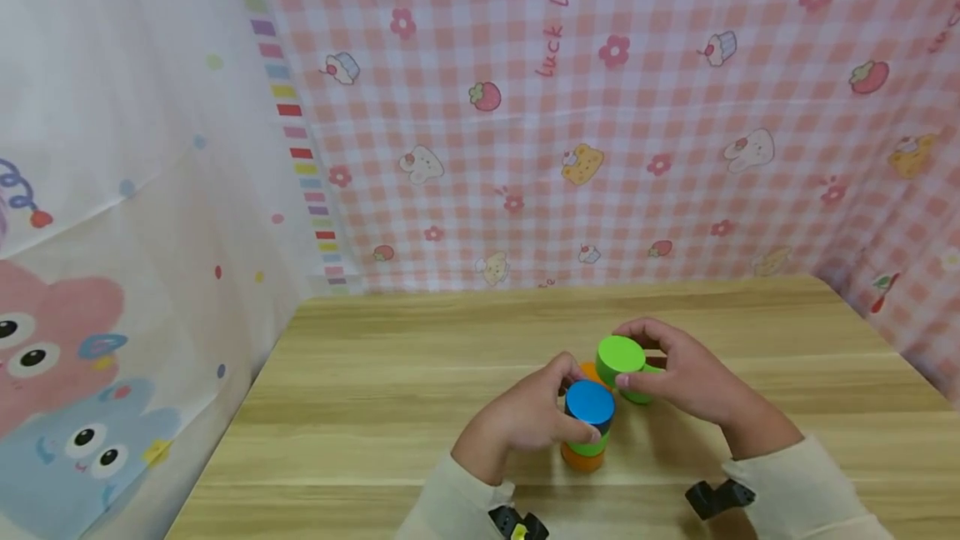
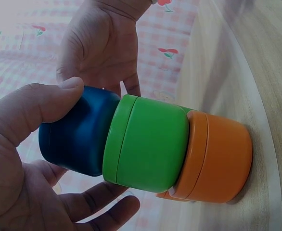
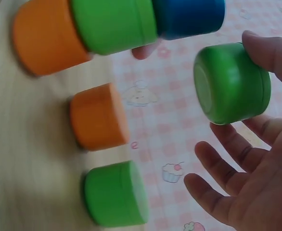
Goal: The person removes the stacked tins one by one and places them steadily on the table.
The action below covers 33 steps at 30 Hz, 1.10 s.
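A stack of small round lidded jars stands on the table: an orange jar (image 2: 218, 159) at the bottom, a green jar (image 2: 148, 144) in the middle and a blue jar (image 1: 590, 402) on top. My left hand (image 1: 528, 411) grips the blue jar between thumb and fingers, with its other fingers spread beside the stack. Off the table, my right hand (image 1: 686, 373) pinches another green jar (image 3: 232, 84) by its sides. Below that held jar, a second orange jar (image 3: 98, 117) and one more green jar (image 3: 116, 195) stand on the table, partly hidden in the head view.
The wood-grain table (image 1: 375, 407) reaches back to a pink checked cloth (image 1: 480, 140) hanging behind it. A white printed cloth (image 1: 172, 215) hangs along the left side. Black wrist devices (image 1: 718, 498) sit at both sleeves.
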Each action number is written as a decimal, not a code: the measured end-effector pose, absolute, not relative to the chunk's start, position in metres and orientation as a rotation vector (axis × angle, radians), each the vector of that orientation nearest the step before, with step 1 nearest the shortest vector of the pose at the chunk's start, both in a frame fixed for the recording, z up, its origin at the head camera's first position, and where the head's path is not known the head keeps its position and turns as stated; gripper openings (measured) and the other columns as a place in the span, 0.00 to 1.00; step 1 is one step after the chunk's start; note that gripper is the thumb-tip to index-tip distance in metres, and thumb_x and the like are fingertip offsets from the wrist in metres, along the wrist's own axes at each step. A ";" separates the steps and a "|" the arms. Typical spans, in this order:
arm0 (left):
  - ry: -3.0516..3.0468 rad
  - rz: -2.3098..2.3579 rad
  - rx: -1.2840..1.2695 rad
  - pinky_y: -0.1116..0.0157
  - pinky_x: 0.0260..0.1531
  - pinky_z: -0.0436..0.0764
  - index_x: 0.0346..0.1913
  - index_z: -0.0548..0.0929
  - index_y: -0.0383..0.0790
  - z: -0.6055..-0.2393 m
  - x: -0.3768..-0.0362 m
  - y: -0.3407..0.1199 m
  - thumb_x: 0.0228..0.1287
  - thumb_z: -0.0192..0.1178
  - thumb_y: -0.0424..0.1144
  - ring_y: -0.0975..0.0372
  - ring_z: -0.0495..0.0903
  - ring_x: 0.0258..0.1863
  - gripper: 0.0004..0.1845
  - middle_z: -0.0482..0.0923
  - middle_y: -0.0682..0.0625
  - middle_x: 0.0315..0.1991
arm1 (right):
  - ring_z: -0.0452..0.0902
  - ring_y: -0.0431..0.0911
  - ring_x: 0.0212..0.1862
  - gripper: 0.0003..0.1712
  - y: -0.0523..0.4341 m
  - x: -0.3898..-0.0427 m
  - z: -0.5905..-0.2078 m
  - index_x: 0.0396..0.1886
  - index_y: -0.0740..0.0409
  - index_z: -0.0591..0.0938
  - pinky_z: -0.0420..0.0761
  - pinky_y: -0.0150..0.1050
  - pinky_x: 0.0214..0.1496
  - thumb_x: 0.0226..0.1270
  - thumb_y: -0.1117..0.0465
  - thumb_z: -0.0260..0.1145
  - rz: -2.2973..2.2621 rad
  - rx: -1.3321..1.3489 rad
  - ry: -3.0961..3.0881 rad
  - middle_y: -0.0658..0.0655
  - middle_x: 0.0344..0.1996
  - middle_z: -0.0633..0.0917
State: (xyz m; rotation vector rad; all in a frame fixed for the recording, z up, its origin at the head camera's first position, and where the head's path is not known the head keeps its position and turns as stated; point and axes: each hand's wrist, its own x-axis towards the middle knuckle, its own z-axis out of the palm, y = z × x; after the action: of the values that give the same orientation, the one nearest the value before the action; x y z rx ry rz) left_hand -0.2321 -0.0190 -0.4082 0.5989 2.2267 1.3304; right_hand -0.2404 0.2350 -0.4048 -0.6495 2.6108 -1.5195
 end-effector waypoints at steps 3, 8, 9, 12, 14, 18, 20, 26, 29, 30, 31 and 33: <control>2.235 1.324 0.587 0.53 0.61 0.77 0.50 0.72 0.51 -0.408 -0.232 -0.018 0.60 0.78 0.38 0.61 0.76 0.54 0.24 0.79 0.58 0.52 | 0.78 0.54 0.55 0.28 0.236 -0.241 -0.407 0.62 0.63 0.77 0.75 0.62 0.65 0.68 0.59 0.77 -1.518 -0.632 2.611 0.58 0.54 0.84; 2.236 1.322 0.590 0.52 0.61 0.77 0.51 0.72 0.51 -0.409 -0.234 -0.018 0.60 0.78 0.38 0.60 0.77 0.55 0.25 0.79 0.58 0.52 | 0.78 0.54 0.56 0.29 0.235 -0.241 -0.409 0.63 0.63 0.77 0.75 0.67 0.66 0.68 0.58 0.77 -1.497 -0.574 2.655 0.59 0.56 0.83; 2.236 1.322 0.590 0.52 0.61 0.77 0.51 0.72 0.51 -0.409 -0.234 -0.018 0.60 0.78 0.38 0.60 0.77 0.54 0.25 0.79 0.57 0.52 | 0.78 0.54 0.57 0.30 0.235 -0.240 -0.410 0.64 0.63 0.76 0.75 0.67 0.66 0.68 0.57 0.77 -1.491 -0.559 2.665 0.59 0.56 0.83; 2.238 1.318 0.591 0.52 0.61 0.77 0.51 0.72 0.51 -0.410 -0.234 -0.018 0.60 0.78 0.38 0.60 0.77 0.54 0.25 0.79 0.57 0.53 | 0.77 0.56 0.59 0.31 0.235 -0.239 -0.412 0.64 0.62 0.76 0.75 0.68 0.66 0.68 0.56 0.77 -1.476 -0.521 2.694 0.60 0.57 0.83; 2.241 1.315 0.589 0.51 0.62 0.77 0.51 0.72 0.51 -0.410 -0.234 -0.018 0.60 0.78 0.38 0.60 0.77 0.55 0.25 0.79 0.56 0.53 | 0.78 0.57 0.60 0.31 0.235 -0.239 -0.413 0.65 0.62 0.76 0.74 0.69 0.66 0.68 0.55 0.77 -1.470 -0.498 2.711 0.61 0.58 0.83; 2.241 1.309 0.577 0.50 0.63 0.77 0.52 0.72 0.51 -0.409 -0.234 -0.018 0.60 0.79 0.38 0.59 0.77 0.55 0.26 0.79 0.55 0.54 | 0.78 0.58 0.61 0.32 0.236 -0.238 -0.414 0.65 0.63 0.76 0.74 0.69 0.67 0.68 0.54 0.77 -1.450 -0.461 2.744 0.61 0.59 0.83; 2.240 1.306 0.569 0.49 0.63 0.77 0.52 0.72 0.51 -0.407 -0.233 -0.018 0.60 0.79 0.38 0.59 0.77 0.55 0.26 0.79 0.55 0.55 | 0.78 0.58 0.61 0.33 0.237 -0.239 -0.413 0.66 0.62 0.76 0.74 0.69 0.67 0.68 0.54 0.77 -1.435 -0.447 2.762 0.61 0.59 0.83; 2.240 1.306 0.566 0.48 0.64 0.77 0.53 0.72 0.50 -0.406 -0.232 -0.018 0.60 0.78 0.38 0.57 0.77 0.57 0.26 0.79 0.55 0.56 | 0.78 0.58 0.62 0.33 0.241 -0.239 -0.414 0.66 0.61 0.76 0.74 0.69 0.67 0.68 0.52 0.77 -1.405 -0.422 2.794 0.61 0.59 0.82; 2.242 1.305 0.568 0.48 0.64 0.76 0.53 0.71 0.50 -0.405 -0.231 -0.018 0.60 0.79 0.38 0.57 0.77 0.58 0.27 0.79 0.54 0.56 | 0.78 0.58 0.62 0.33 0.242 -0.238 -0.415 0.66 0.62 0.76 0.74 0.69 0.66 0.68 0.52 0.77 -1.406 -0.418 2.795 0.61 0.59 0.82; 2.243 1.304 0.568 0.48 0.64 0.76 0.53 0.71 0.50 -0.404 -0.231 -0.018 0.60 0.79 0.38 0.57 0.77 0.58 0.27 0.79 0.54 0.56 | 0.78 0.58 0.62 0.33 0.243 -0.238 -0.416 0.66 0.62 0.76 0.74 0.69 0.66 0.69 0.52 0.77 -1.405 -0.417 2.795 0.61 0.59 0.82; 2.242 1.304 0.567 0.48 0.64 0.76 0.53 0.71 0.50 -0.404 -0.231 -0.018 0.60 0.79 0.38 0.57 0.77 0.58 0.27 0.79 0.54 0.56 | 0.78 0.58 0.62 0.33 0.244 -0.238 -0.416 0.66 0.62 0.76 0.74 0.69 0.66 0.69 0.52 0.77 -1.404 -0.415 2.796 0.61 0.59 0.82; 2.243 1.301 0.566 0.48 0.64 0.77 0.53 0.71 0.50 -0.404 -0.231 -0.018 0.60 0.79 0.38 0.57 0.77 0.57 0.27 0.79 0.54 0.56 | 0.78 0.58 0.62 0.33 0.245 -0.238 -0.417 0.66 0.62 0.76 0.74 0.68 0.66 0.69 0.52 0.77 -1.401 -0.410 2.799 0.61 0.60 0.82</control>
State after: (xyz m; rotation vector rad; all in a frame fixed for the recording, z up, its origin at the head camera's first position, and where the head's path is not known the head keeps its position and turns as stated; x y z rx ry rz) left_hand -0.2307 -0.0179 -0.4042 0.5658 2.2434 1.3015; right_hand -0.2379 0.2449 -0.4172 -0.4095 2.7987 -1.4012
